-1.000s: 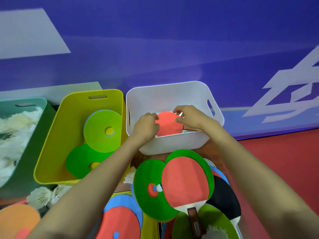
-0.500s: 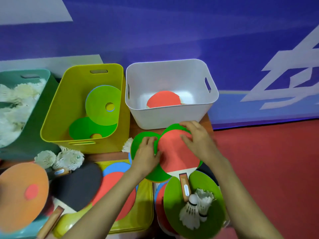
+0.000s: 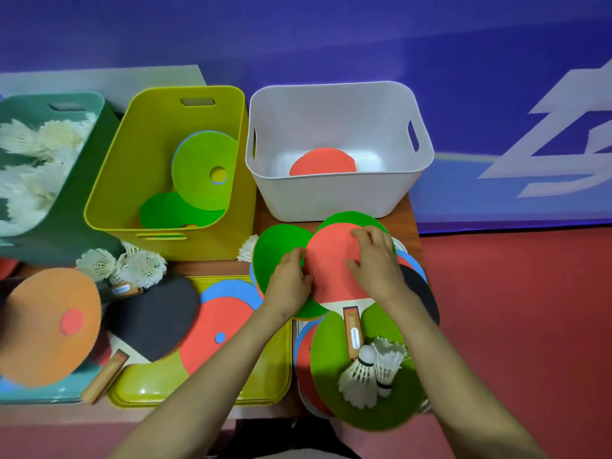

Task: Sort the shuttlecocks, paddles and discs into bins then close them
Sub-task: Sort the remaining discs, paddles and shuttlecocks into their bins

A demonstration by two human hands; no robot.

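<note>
Near the middle of the frame, our left hand (image 3: 291, 281) pinches the left edge of the red paddle (image 3: 331, 260). Our right hand (image 3: 377, 265) lies on its face, fingers bent; we cannot tell if they grip. Just above sits the white bin (image 3: 331, 200) with 1 other paddle (image 3: 323, 162) inside.
</note>
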